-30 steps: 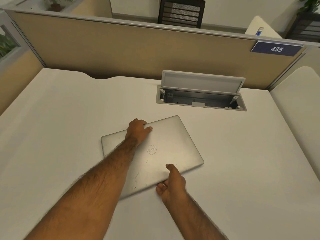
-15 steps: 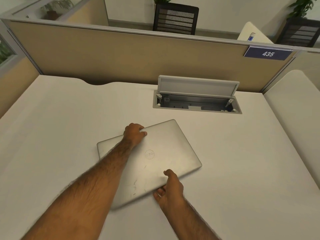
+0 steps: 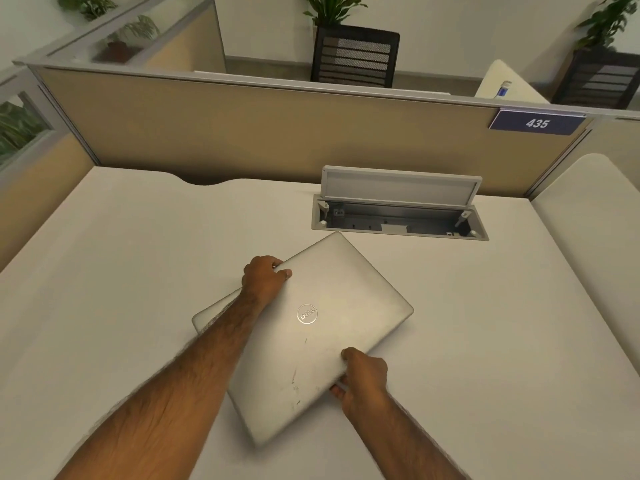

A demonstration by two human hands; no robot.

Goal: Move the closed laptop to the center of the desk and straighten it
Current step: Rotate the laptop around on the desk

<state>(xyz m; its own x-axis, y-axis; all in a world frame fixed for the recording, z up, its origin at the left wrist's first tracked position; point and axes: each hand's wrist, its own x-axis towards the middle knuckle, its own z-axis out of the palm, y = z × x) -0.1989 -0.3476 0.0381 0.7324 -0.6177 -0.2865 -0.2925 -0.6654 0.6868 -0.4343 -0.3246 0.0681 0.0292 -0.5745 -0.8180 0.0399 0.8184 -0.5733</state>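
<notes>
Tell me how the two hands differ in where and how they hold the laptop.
The left hand grips the laptop's far edge, with the forearm lying across the lid; the right hand grips the near edge, its forearm off the lid. The left thumb lies on top with fingers curled over the edge; the right thumb presses the lid with fingers tucked underneath. Both hold the closed, skewed laptop.

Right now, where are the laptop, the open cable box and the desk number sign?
laptop (image 3: 346,306): head view, on the bare lid right of the logo.
cable box (image 3: 398,185): head view, on its raised flap.
number sign (image 3: 536,123): head view, on the digits 435.
</notes>
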